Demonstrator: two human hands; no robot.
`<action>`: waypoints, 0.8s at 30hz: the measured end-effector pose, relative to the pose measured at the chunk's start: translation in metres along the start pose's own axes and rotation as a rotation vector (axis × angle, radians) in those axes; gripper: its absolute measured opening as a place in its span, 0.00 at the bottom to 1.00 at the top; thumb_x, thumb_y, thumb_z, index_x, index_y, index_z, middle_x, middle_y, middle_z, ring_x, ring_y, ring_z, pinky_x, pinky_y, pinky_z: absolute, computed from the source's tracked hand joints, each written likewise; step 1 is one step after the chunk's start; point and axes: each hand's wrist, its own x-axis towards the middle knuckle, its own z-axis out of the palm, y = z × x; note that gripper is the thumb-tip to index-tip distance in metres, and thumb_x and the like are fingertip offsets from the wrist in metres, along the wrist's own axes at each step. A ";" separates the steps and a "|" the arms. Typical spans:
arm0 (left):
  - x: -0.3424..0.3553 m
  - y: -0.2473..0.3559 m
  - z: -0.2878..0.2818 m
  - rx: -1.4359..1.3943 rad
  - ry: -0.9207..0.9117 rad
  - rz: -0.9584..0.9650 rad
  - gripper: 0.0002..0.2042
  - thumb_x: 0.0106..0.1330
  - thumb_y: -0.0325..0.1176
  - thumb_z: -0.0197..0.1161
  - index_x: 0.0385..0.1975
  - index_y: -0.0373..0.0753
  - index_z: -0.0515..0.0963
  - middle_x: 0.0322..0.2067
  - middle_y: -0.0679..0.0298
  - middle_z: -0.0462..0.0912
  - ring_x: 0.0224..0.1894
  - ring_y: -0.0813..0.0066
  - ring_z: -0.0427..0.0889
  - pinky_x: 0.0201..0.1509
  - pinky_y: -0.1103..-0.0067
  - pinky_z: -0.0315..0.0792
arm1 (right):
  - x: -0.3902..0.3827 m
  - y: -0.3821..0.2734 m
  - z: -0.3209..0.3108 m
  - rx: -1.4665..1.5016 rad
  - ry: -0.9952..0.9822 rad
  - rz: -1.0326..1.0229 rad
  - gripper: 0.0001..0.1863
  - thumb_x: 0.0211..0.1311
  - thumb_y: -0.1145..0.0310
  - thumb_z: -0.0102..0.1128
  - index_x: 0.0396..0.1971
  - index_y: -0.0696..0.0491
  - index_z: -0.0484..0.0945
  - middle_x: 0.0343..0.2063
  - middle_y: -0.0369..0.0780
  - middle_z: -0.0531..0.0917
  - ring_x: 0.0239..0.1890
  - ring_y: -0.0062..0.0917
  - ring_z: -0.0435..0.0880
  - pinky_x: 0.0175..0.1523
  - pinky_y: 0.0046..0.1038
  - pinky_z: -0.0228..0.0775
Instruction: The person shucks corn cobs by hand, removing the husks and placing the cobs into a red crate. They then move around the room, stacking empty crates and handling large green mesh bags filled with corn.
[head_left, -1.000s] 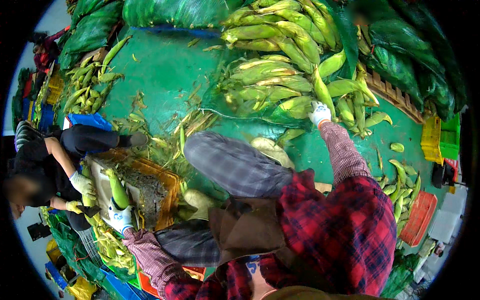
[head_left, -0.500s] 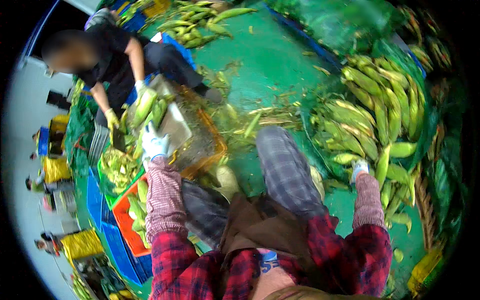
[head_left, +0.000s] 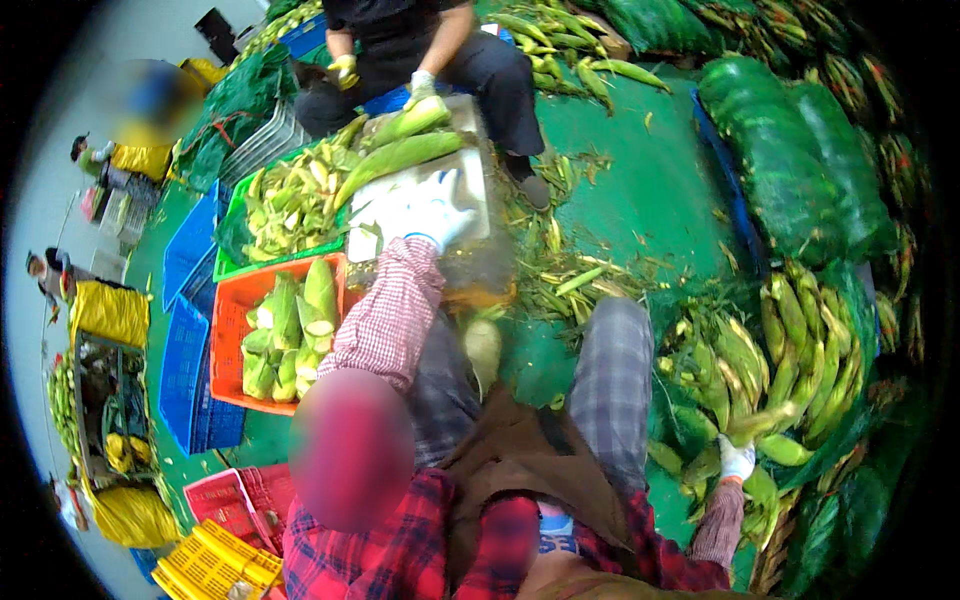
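Observation:
My left hand [head_left: 435, 214], in a white glove, reaches over a pale board [head_left: 470, 185] on an orange crate at upper centre, fingers apart and empty. Just beyond it lie green corn ears [head_left: 398, 158]. My right hand [head_left: 737, 458], also gloved, grips a pale, slightly blurred corn ear [head_left: 760, 425] at the lower edge of a heap [head_left: 810, 355] on green mesh at right. A green crate [head_left: 290, 205] of trimmed husk pieces and a red-orange crate [head_left: 288, 330] of cut corn stand left of the board.
A co-worker [head_left: 380, 30] in black sits opposite, gloved hands by the corn. Blue crates [head_left: 185, 370] and yellow crates [head_left: 225, 550] line the left. Stuffed mesh sacks [head_left: 760, 160] lie upper right. Husks litter the green floor [head_left: 650, 210]. Other people [head_left: 95, 150] work at far left.
The view has swung leftward, bringing the board to upper centre. My left hand, holding an ear a second ago, is now empty. My right hand has raised a pale ear in the heap.

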 end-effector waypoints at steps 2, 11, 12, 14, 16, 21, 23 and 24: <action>0.003 0.015 -0.009 -0.239 -0.005 0.068 0.37 0.58 0.50 0.65 0.68 0.45 0.61 0.66 0.54 0.64 0.68 0.57 0.63 0.71 0.65 0.59 | 0.007 0.016 -0.011 0.345 0.170 -0.052 0.39 0.50 0.55 0.75 0.54 0.68 0.73 0.52 0.51 0.81 0.54 0.38 0.79 0.62 0.33 0.67; 0.006 0.074 0.008 -1.233 -0.549 0.277 0.25 0.66 0.47 0.63 0.56 0.35 0.75 0.51 0.58 0.81 0.51 0.70 0.80 0.59 0.73 0.73 | -0.060 -0.203 -0.095 0.752 0.409 -0.879 0.31 0.48 0.68 0.75 0.54 0.60 0.74 0.53 0.49 0.78 0.55 0.40 0.77 0.63 0.40 0.66; 0.002 0.085 0.007 -1.375 -0.735 0.254 0.24 0.68 0.47 0.61 0.56 0.36 0.75 0.50 0.60 0.81 0.50 0.71 0.80 0.57 0.72 0.75 | -0.066 -0.231 -0.087 1.048 0.308 -0.898 0.29 0.50 0.67 0.74 0.53 0.58 0.75 0.53 0.50 0.77 0.55 0.43 0.77 0.63 0.42 0.67; -0.010 0.092 0.016 -1.516 -1.011 0.214 0.24 0.72 0.51 0.55 0.58 0.39 0.74 0.50 0.59 0.81 0.49 0.68 0.81 0.53 0.69 0.78 | -0.088 -0.286 -0.112 0.284 0.686 -1.373 0.26 0.52 0.67 0.70 0.52 0.54 0.76 0.54 0.51 0.76 0.55 0.46 0.76 0.61 0.44 0.68; -0.015 0.110 0.034 -1.680 -1.336 0.246 0.27 0.71 0.55 0.53 0.61 0.40 0.71 0.51 0.58 0.81 0.47 0.66 0.83 0.52 0.68 0.79 | -0.082 -0.322 -0.094 0.276 0.700 -1.514 0.25 0.51 0.68 0.67 0.52 0.52 0.76 0.56 0.49 0.75 0.57 0.45 0.75 0.60 0.44 0.68; -0.036 0.115 0.044 -2.169 -1.261 0.109 0.25 0.68 0.52 0.59 0.56 0.41 0.71 0.44 0.59 0.83 0.42 0.71 0.83 0.48 0.72 0.79 | -0.162 -0.409 -0.076 0.200 0.441 -1.799 0.29 0.45 0.72 0.62 0.54 0.49 0.76 0.57 0.46 0.74 0.58 0.44 0.73 0.62 0.46 0.65; -0.030 0.096 0.032 -2.103 -1.075 0.023 0.23 0.64 0.42 0.66 0.54 0.37 0.73 0.42 0.59 0.84 0.40 0.72 0.83 0.46 0.74 0.78 | -0.171 -0.420 -0.068 0.132 0.377 -1.845 0.31 0.44 0.69 0.65 0.55 0.48 0.75 0.57 0.46 0.74 0.59 0.45 0.71 0.63 0.48 0.63; -0.030 0.094 0.009 -1.960 -0.870 0.068 0.26 0.61 0.40 0.69 0.56 0.36 0.72 0.43 0.59 0.83 0.42 0.71 0.82 0.48 0.74 0.78 | -0.167 -0.418 -0.066 0.175 0.363 -1.777 0.31 0.45 0.68 0.66 0.55 0.49 0.75 0.57 0.46 0.74 0.59 0.45 0.71 0.63 0.48 0.63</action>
